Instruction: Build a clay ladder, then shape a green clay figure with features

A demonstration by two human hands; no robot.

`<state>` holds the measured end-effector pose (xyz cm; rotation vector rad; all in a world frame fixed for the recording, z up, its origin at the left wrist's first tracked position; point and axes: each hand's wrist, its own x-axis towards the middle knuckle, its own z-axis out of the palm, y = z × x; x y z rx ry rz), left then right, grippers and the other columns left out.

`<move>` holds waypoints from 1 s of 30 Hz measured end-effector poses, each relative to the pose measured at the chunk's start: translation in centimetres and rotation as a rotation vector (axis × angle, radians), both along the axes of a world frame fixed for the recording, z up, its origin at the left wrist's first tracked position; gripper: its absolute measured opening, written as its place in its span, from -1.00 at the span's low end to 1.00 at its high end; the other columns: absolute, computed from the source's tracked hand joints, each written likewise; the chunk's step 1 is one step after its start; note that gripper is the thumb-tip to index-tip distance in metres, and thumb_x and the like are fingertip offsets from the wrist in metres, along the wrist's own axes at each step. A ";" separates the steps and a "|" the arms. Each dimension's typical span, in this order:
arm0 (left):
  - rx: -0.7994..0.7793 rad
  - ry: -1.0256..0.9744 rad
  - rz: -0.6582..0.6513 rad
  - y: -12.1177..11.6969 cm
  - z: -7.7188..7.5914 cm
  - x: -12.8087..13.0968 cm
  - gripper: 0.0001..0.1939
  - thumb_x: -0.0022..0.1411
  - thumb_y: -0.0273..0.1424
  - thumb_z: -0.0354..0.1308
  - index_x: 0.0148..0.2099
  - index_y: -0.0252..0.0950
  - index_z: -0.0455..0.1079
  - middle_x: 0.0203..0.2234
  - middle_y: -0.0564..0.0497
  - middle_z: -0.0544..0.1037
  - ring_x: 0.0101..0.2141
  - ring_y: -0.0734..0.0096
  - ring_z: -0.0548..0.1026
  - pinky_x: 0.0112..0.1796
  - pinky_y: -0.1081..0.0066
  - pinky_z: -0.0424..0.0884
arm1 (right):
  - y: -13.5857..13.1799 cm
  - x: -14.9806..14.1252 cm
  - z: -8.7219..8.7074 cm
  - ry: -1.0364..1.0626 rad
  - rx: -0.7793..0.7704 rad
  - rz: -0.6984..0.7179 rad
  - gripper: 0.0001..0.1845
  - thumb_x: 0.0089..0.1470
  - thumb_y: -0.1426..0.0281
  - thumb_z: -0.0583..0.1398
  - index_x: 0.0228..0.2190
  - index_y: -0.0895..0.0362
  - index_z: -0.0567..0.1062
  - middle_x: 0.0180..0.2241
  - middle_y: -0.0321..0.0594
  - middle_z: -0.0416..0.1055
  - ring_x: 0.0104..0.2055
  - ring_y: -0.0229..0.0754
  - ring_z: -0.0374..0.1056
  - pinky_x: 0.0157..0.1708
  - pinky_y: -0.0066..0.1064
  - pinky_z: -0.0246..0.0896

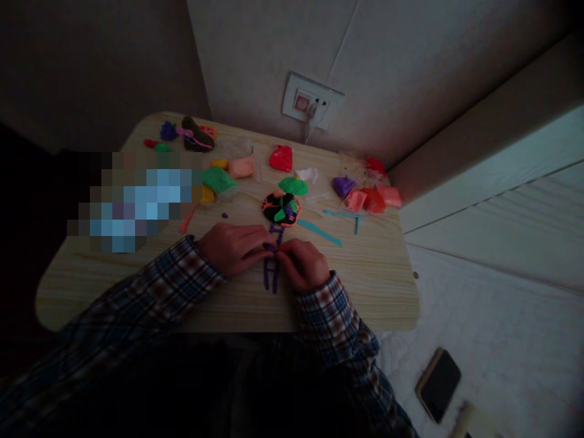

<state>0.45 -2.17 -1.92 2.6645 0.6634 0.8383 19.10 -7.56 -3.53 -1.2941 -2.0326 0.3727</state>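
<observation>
A purple clay ladder (272, 274) lies flat on the small wooden table, its top reaching a black clay base (274, 210) edged in coral with green and purple parts on it. My left hand (235, 246) comes in from the left over the ladder's middle, its fingertips closed at a small purple clay piece (271, 247). From the right, my right hand (303, 263) has thumb and forefinger pinched at the same piece. My fingers hide part of the ladder, and I cannot tell whether the piece touches it.
Teal tools (322, 232) lie right of the base. Bagged clay stands at the back: a green pack (219, 180), a red pack (281, 158), a purple pack (343, 185). A brown clay shape (196, 135) sits back left. A blurred-out patch (141, 204) covers the left side. A phone (438, 384) lies lower right.
</observation>
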 end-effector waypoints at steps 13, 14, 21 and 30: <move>0.035 0.034 0.026 -0.1 0.5 0.1 -0.80 0.30 -0.37 0.01 -0.22 -0.36 0.41 -0.43 0.02 0.55 -0.53 0.53 0.39 -0.49 0.53 0.24 | 0.3 0.1 0.2 -0.009 0.079 0.031 -0.72 0.20 0.34 0.01 -0.45 0.13 0.44 -0.52 -0.24 0.47 -0.46 -0.25 0.34 -0.44 -0.42 0.20; 0.039 0.034 0.024 -0.1 0.5 0.1 -0.80 0.29 -0.37 0.01 -0.23 -0.36 0.41 -0.44 0.02 0.55 -0.54 0.53 0.39 -0.49 0.53 0.24 | 0.3 0.1 0.3 -0.017 0.065 0.041 -0.74 0.20 0.35 0.02 -0.44 0.13 0.44 -0.51 -0.24 0.47 -0.46 -0.25 0.34 -0.43 -0.42 0.20; 0.075 0.039 0.028 0.0 0.4 0.0 -0.81 0.29 -0.35 0.00 -0.22 -0.33 0.40 -0.42 0.03 0.57 -0.52 0.51 0.43 -0.47 0.51 0.28 | 0.2 0.1 -0.4 0.029 0.047 0.006 -0.74 0.19 0.30 0.02 -0.42 0.11 0.44 -0.49 -0.25 0.46 -0.44 -0.24 0.34 -0.42 -0.41 0.20; 0.119 0.035 0.038 0.1 0.4 0.1 -0.80 0.30 -0.33 -0.02 -0.25 -0.32 0.38 -0.44 0.03 0.58 -0.49 0.46 0.50 -0.47 0.51 0.33 | 0.3 0.2 0.2 -0.014 -0.011 0.046 -0.71 0.21 0.30 0.01 -0.40 0.12 0.46 -0.46 -0.23 0.48 -0.40 -0.24 0.35 -0.38 -0.41 0.22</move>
